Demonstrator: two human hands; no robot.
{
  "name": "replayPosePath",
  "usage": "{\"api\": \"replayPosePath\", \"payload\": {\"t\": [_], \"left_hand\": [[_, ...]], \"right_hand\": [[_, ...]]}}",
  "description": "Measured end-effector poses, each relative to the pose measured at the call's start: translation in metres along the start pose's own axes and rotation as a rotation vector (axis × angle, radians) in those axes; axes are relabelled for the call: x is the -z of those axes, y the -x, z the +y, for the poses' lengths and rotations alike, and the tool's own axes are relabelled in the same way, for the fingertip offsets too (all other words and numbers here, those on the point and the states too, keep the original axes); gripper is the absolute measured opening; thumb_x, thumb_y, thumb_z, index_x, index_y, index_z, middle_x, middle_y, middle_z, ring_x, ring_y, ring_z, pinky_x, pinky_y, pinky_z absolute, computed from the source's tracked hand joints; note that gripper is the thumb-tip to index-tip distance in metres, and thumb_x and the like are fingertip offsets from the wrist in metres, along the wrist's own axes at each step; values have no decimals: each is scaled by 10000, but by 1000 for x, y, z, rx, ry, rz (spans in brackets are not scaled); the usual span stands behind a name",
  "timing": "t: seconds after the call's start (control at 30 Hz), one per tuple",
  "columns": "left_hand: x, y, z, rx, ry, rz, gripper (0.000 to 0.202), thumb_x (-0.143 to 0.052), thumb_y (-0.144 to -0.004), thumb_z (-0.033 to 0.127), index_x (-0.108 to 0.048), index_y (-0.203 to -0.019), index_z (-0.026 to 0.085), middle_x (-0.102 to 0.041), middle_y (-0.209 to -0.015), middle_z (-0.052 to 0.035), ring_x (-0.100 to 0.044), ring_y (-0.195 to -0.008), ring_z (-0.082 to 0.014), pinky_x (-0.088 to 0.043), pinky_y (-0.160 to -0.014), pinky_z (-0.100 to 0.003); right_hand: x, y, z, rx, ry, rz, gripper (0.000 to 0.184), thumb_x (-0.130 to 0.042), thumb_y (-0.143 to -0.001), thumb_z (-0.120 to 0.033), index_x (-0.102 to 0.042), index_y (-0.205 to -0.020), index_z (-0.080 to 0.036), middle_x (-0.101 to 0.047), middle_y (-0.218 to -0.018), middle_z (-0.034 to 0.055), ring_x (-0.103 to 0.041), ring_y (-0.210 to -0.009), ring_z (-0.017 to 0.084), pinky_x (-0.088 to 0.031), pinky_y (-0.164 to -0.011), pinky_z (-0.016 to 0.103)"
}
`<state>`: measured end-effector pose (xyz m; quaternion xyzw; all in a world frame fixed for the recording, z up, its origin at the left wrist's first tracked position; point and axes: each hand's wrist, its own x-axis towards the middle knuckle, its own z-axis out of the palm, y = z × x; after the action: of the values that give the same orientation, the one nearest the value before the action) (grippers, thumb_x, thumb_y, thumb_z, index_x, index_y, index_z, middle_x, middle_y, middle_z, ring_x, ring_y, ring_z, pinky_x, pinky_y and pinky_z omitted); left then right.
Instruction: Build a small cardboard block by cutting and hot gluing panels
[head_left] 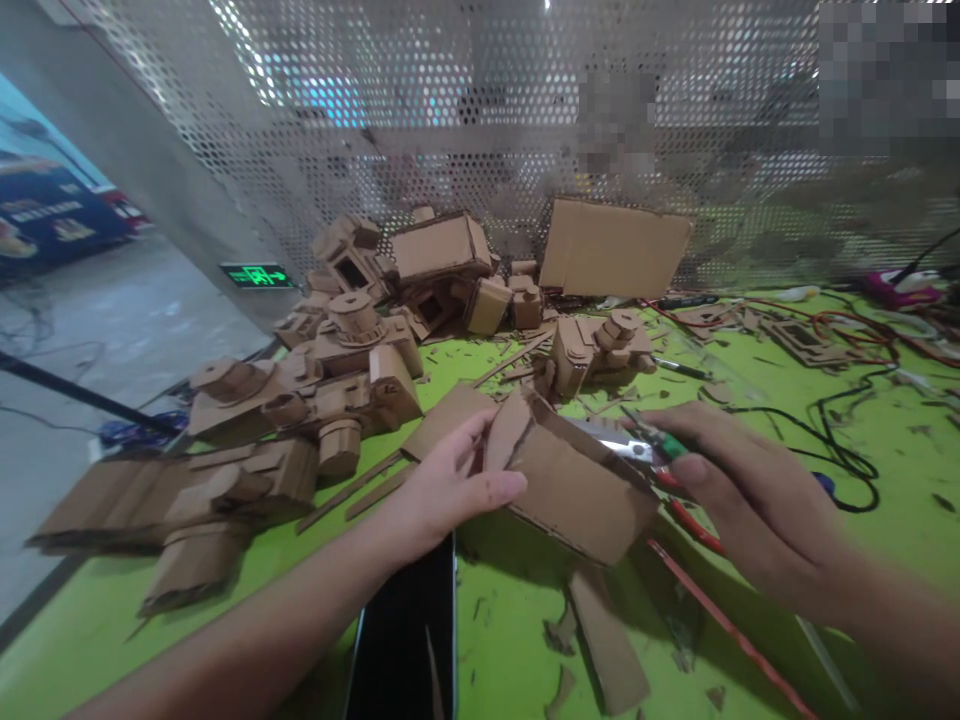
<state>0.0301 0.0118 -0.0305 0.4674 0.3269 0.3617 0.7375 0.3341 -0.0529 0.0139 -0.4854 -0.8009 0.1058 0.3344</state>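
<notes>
My left hand pinches the left edge of a folded cardboard piece that stands on the green table, thumb in front and fingers behind. My right hand grips a utility knife with a green and red handle. Its metal blade lies against the top right edge of the same cardboard piece.
A heap of cardboard models fills the left and back of the table. A flat cardboard sheet leans on the perforated metal screen. A dark phone or tablet lies under my left forearm. Black and red cables, red sticks and cardboard scraps lie right.
</notes>
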Motion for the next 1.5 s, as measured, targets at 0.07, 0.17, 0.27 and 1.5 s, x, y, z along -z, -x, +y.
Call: {"api": "replayPosePath", "payload": {"t": [0.07, 0.17, 0.27, 1.5], "left_hand": [[-4, 2, 0, 9, -4, -43, 916, -996, -773, 353, -530, -1548, 204, -647, -1604, -166, -630, -1469, -374, -544, -1190, -423], [-13, 4, 1, -10, 1, -138, 939, -978, -803, 275, -468, -1588, 201, -590, -1655, -184, -604, -1499, -367, -533, -1215, -428], [-21, 7, 2, -45, -1, -201, 962, -968, -806, 207, -433, -1606, 196, -532, -1695, -198, -521, -1568, -375, -451, -1291, -474], [-9, 13, -1, -232, -163, 7, 1167, -1036, -640, 159, -443, -1638, 275, -498, -1708, -155, -439, -1607, -432, -328, -1355, -509]], "right_hand": [[0, 2, -4, 99, 90, -47, 343, -510, -1132, -342, -596, -1463, -309, -745, -1251, 106, -721, -1086, 292, -607, -895, 409], [-4, 3, -12, 231, 133, -77, 356, -508, -1132, -346, -585, -1461, -232, -730, -1204, 134, -689, -1060, 293, -590, -919, 428], [-7, 1, -20, 295, 152, -64, 321, -521, -1129, -339, -603, -1398, -184, -714, -1095, 120, -646, -965, 273, -580, -905, 440], [14, -11, 19, 124, 333, -20, 346, -492, -1137, -370, -607, -1443, -257, -715, -1165, 136, -717, -970, 298, -581, -784, 406]]}}
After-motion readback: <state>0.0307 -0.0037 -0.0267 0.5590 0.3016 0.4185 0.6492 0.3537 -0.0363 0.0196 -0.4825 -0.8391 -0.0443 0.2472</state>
